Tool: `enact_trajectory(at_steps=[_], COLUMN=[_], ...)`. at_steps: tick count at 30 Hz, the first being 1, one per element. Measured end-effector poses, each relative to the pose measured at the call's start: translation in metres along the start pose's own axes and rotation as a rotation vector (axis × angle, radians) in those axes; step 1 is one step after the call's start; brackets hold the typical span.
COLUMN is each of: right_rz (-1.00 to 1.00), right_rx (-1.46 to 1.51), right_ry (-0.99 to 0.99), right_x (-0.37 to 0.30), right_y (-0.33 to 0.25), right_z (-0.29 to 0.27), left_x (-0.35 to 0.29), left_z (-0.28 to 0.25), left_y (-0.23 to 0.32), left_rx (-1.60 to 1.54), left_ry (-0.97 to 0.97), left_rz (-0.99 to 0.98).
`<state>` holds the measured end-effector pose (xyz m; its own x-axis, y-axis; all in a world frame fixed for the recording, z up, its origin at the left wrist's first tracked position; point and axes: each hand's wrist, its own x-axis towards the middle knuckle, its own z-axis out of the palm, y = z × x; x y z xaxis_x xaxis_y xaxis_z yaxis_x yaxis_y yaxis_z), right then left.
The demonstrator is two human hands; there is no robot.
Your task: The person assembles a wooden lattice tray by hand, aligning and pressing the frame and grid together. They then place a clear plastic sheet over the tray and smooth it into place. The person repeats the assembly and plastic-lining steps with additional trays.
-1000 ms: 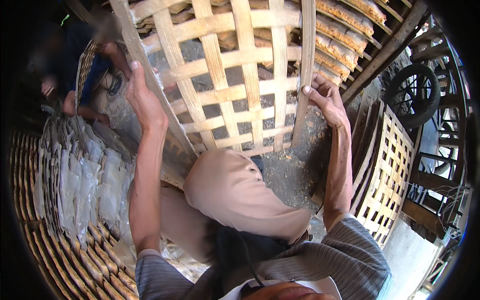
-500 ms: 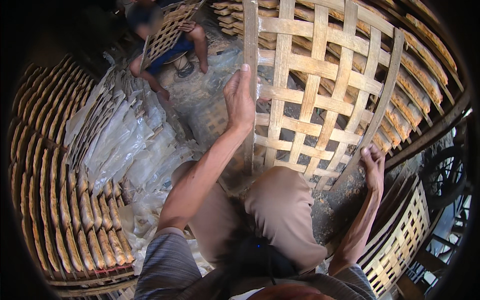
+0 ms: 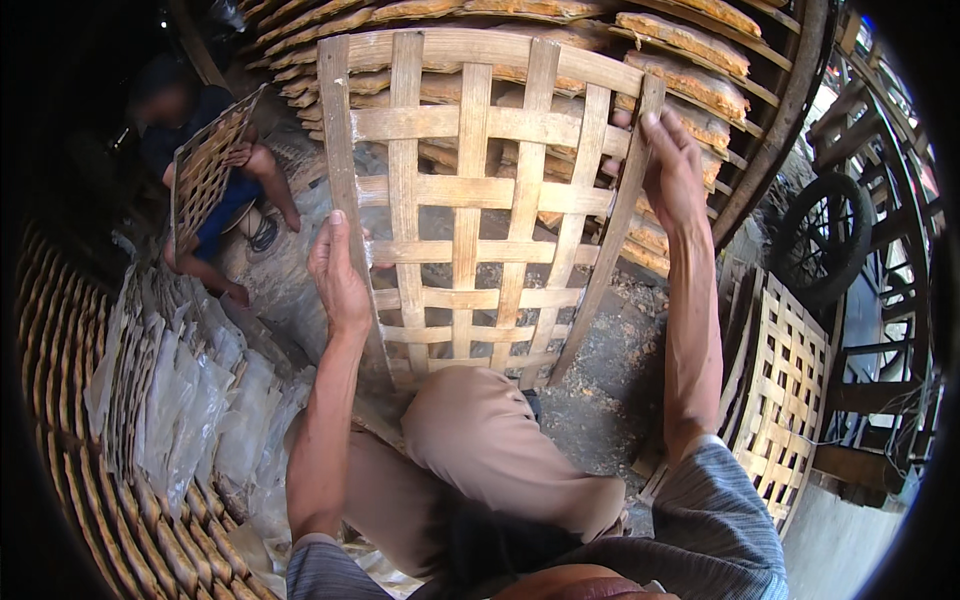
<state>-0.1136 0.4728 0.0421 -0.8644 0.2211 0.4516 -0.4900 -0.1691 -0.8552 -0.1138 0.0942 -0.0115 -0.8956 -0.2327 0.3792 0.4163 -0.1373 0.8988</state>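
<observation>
A woven bamboo rack (image 3: 467, 190) with wooden side rails stands tilted upright in front of me, its lower end by my bent knee. My left hand (image 3: 340, 280) is closed on the left rail about halfway down, thumb on the near face and fingers partly hidden behind. Higher up, near the top corner, my right hand (image 3: 672, 165) grips the right rail, with some fingertips showing through the gap behind it. Nothing lies on the rack's open weave.
Shelves of orange-brown slabs (image 3: 685, 75) rise behind the rack, and more slab rows (image 3: 130, 520) stand at lower left. Plastic sheets (image 3: 190, 400) hang beside them. Several woven racks (image 3: 780, 390) lean at right near a wheel (image 3: 825, 240). Another person (image 3: 215, 200) sits far left holding a rack.
My right hand has gone from the lower end of the right rail up to near its top. The view has swung right, so the rack appears further left; my left hand keeps its hold.
</observation>
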Motion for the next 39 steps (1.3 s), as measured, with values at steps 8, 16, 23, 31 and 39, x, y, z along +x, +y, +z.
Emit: enact_trajectory(at_steps=[8,16,23,31,39], right_rz=[0.048,0.14,0.168,0.275,0.297], right_rx=[-0.192,-0.201,-0.276,-0.396,-0.388], right_ry=[0.063,-0.093,-0.011,-0.117,-0.233], right_x=[0.01,-0.036,-0.062,-0.092,-0.117], right_y=[0.001,0.029,0.053,0.058,0.09], right_z=[-0.019,-0.027,-0.024,-0.023,-0.034], left_x=[-0.003,0.001,0.001,0.001,0.003], left_z=[-0.004,-0.008,-0.007,0.0,-0.007], left_y=[0.0,-0.005,-0.013,-0.008,-0.007], left_rx=[0.036,0.08,0.119,0.115,0.12], left_ry=[-0.035,0.017,0.037,0.114,0.153], left_rz=[0.009,-0.04,-0.062,-0.12,-0.074])
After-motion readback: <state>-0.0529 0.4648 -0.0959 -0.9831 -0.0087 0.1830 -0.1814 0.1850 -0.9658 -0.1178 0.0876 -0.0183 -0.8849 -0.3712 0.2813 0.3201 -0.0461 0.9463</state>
